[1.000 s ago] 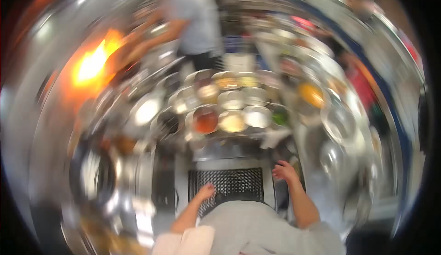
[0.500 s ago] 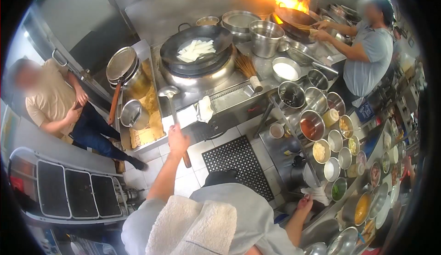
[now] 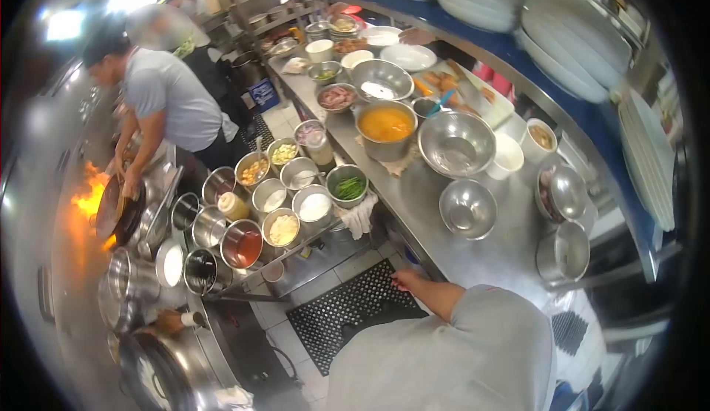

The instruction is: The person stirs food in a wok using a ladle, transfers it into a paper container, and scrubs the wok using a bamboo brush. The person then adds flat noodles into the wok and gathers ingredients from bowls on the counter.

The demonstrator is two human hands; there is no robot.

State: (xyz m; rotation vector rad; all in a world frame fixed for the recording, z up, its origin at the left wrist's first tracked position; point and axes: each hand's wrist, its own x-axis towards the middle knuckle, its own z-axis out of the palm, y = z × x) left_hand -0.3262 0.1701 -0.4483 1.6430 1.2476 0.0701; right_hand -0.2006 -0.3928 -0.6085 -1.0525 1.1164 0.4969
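My right hand (image 3: 404,281) hangs low in front of my body, over the black rubber mat (image 3: 347,300) and beside the edge of the steel counter (image 3: 399,189). Its fingers look loosely curled, and I see nothing in them. Out of the picture are my left hand and the ladle. Nearest on the counter are two steel bowls, a larger one (image 3: 457,143) and a smaller one (image 3: 468,209). A white cloth (image 3: 357,217) hangs below a pot of chopped greens (image 3: 347,184).
At left a co-worker (image 3: 174,93) handles a wok (image 3: 111,204) over flames. Several ingredient pots stand along a rack, including red sauce (image 3: 242,244). A pot of orange liquid (image 3: 386,124) sits on the counter. Stacked white plates (image 3: 477,0) fill the shelf above.
My view has swung right, from the wok station to the counter. My left hand with the ladle has gone out of view. The right hand now shows apart from the white cloth.
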